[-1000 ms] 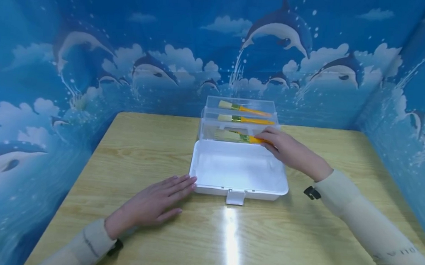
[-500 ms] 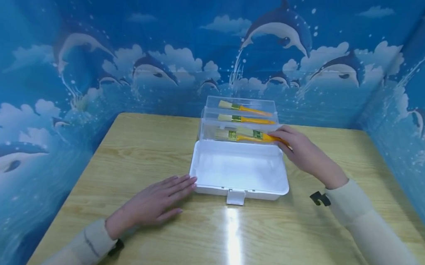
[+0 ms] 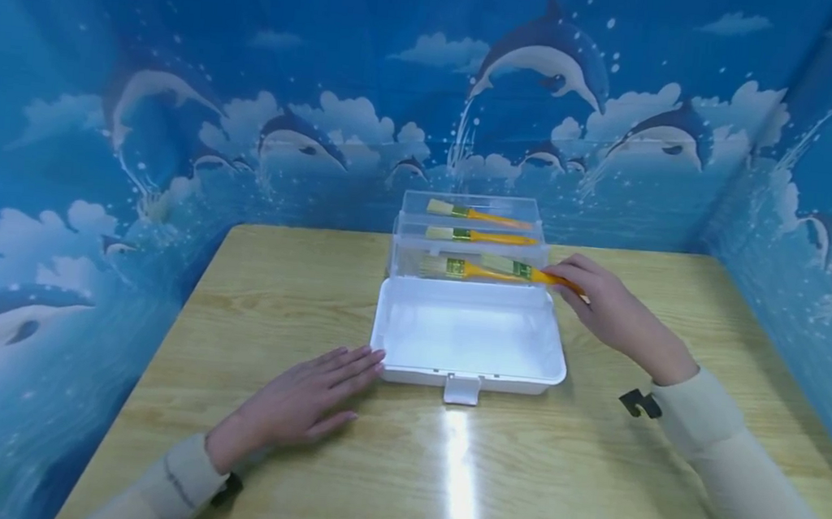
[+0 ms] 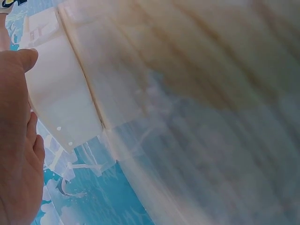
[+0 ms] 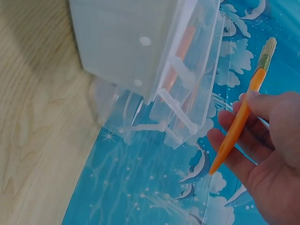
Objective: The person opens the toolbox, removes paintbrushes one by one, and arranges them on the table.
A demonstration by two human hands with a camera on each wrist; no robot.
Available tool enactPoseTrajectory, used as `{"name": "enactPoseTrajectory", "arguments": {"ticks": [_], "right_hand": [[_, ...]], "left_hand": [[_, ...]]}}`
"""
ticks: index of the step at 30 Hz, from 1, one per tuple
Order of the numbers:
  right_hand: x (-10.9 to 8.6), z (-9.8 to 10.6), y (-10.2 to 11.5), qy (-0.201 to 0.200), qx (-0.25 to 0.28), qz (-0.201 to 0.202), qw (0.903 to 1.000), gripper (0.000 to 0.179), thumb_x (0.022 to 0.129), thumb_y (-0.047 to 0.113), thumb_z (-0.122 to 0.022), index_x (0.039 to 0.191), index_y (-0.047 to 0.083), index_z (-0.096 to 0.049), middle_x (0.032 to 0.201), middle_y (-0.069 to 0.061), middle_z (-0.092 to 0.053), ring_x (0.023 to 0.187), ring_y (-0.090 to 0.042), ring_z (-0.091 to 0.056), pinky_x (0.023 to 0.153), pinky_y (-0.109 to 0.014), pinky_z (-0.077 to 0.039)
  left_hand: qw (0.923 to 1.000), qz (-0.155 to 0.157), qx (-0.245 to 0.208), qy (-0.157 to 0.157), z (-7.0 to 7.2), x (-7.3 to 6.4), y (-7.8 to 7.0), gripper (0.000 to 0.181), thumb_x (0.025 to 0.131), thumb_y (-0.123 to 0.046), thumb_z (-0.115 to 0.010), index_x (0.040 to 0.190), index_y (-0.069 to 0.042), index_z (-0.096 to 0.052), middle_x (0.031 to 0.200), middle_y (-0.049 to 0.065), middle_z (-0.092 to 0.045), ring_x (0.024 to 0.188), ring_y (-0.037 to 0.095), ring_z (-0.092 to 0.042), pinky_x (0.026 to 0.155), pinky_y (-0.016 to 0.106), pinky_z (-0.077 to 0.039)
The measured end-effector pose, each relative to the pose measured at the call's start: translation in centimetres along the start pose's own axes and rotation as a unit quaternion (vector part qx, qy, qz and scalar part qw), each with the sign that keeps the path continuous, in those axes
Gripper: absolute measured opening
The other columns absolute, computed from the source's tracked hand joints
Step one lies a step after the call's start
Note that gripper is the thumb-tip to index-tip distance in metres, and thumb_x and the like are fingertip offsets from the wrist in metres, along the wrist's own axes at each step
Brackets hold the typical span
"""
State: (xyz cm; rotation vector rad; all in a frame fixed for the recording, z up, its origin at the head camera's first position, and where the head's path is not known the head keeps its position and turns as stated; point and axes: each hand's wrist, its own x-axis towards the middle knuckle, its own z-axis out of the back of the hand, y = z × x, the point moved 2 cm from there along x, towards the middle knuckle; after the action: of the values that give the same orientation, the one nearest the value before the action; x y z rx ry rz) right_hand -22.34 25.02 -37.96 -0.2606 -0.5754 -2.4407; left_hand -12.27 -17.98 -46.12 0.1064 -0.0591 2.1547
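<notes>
An open white storage box (image 3: 407, 375) with clear tiered trays (image 3: 410, 247) raised behind it stands on the table. My right hand (image 3: 613, 316) pinches a flat-bristled paintbrush (image 5: 243, 115) by its orange handle, just above the right end of the lowest tray. Another paintbrush (image 3: 477, 271) lies in that tray, partly overlapped by the held one. One paintbrush (image 3: 484, 236) lies in the middle tray and one paintbrush (image 3: 481, 214) in the top tray. My left hand (image 3: 303, 393) lies flat, its straight fingertips touching the box's front left corner.
The box's latch (image 3: 461, 389) hangs down at its front. A wooden table (image 3: 275, 281) extends around the box. Behind and beside it hangs a blue curtain (image 3: 372, 69) printed with dolphins.
My right hand has drawn a paintbrush out of the lowest tray and moved it to the right, baring the brush beneath. My left hand has stayed at the box corner.
</notes>
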Motion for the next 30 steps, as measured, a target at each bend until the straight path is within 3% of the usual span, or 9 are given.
{"name": "enactPoseTrajectory", "arguments": {"ticks": [14, 24, 30], "right_hand": [[-0.8, 0.1, -0.6, -0.005, -0.007, -0.019, 0.9998, 0.041, 0.092, -0.006, -0.069, 0.131, 0.005, -0.066, 0.116, -0.007, -0.066, 0.101, -0.021, -0.065, 0.078, -0.040, -0.062], [-1.4, -0.1, -1.4, -0.014, -0.007, -0.027, 0.9995, 0.036, 0.095, -0.006, -0.066, 0.130, 0.003, -0.066, 0.114, -0.009, -0.066, 0.100, -0.023, -0.065, 0.076, -0.042, -0.060], [-2.5, 0.1, -2.0, -0.019, -0.011, -0.031, 0.9993, 0.035, 0.094, -0.007, -0.066, 0.129, 0.001, -0.066, 0.111, -0.010, -0.065, 0.094, -0.023, -0.065, 0.072, -0.041, -0.059]], "left_hand": [[0.9998, -0.008, 0.008, -0.014, 0.0, -0.1, -0.1, 0.071, 0.105, -0.039, -0.052, 0.163, -0.013, -0.020, 0.171, 0.001, -0.015, 0.157, 0.020, -0.019, 0.129, 0.037, -0.015], [0.9998, -0.006, 0.018, 0.000, 0.0, -0.1, -0.1, 0.065, 0.108, -0.038, -0.044, 0.164, -0.014, -0.019, 0.171, 0.001, -0.014, 0.157, 0.020, -0.018, 0.130, 0.033, -0.006], [0.9997, -0.008, 0.022, -0.004, 0.0, -0.1, 0.0, 0.065, 0.108, -0.036, -0.045, 0.163, -0.013, -0.020, 0.172, 0.002, -0.013, 0.157, 0.020, -0.017, 0.129, 0.037, -0.014]]}}
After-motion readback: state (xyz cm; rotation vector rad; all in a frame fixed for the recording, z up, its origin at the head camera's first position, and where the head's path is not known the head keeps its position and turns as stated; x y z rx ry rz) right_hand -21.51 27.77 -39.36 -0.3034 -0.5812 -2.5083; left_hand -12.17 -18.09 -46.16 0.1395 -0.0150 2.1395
